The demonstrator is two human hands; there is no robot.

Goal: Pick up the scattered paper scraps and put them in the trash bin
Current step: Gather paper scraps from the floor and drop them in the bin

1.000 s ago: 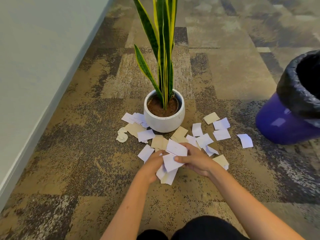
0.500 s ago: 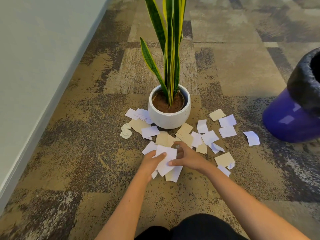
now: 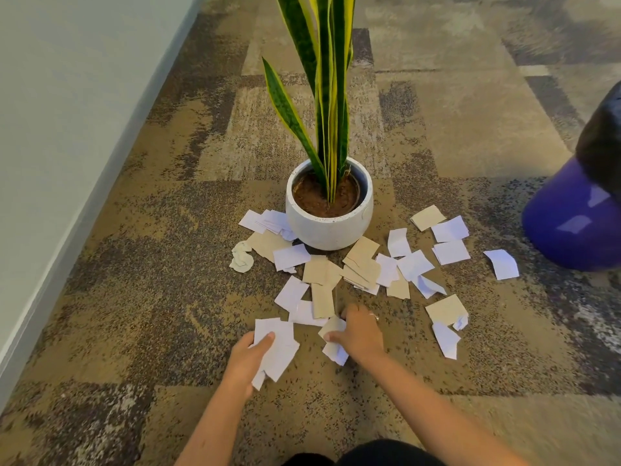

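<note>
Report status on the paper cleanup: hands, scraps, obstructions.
Left hand shut on stack of white scraps. Right hand gripping scraps at the carpet. Many scraps on floor around plant pot. Trash bin right, unobstructed.

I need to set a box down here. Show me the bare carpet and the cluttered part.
Bare: the carpet between the wall and the crumpled scrap, and the strip behind the plant pot. Crowded: paper scraps fan from the pot's front toward the trash bin, where both hands work.
</note>
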